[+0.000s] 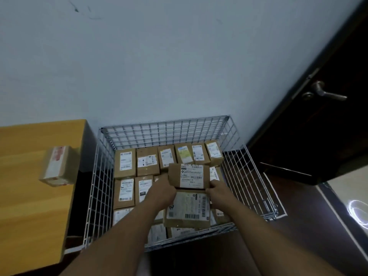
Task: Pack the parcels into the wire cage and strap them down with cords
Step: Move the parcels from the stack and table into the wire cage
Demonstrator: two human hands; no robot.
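Observation:
A silver wire cage [165, 128] stands on the floor against the wall, its bottom covered by several brown cardboard parcels with white labels. Both my hands hold one brown parcel [189, 176] above the cage's middle right: my left hand [160, 191] grips its left end, my right hand [218, 189] its right end. Just below it, nearer to me, lies a larger parcel [187, 210] on top of the others. One more parcel [57, 166] with red tape lies on the wooden table at the left. No cords are visible.
The wooden table [29, 206] adjoins the cage's left side. A dark door [310, 124] with a metal handle stands open at the right, close to the cage's right wall. Dark floor lies in front of the cage.

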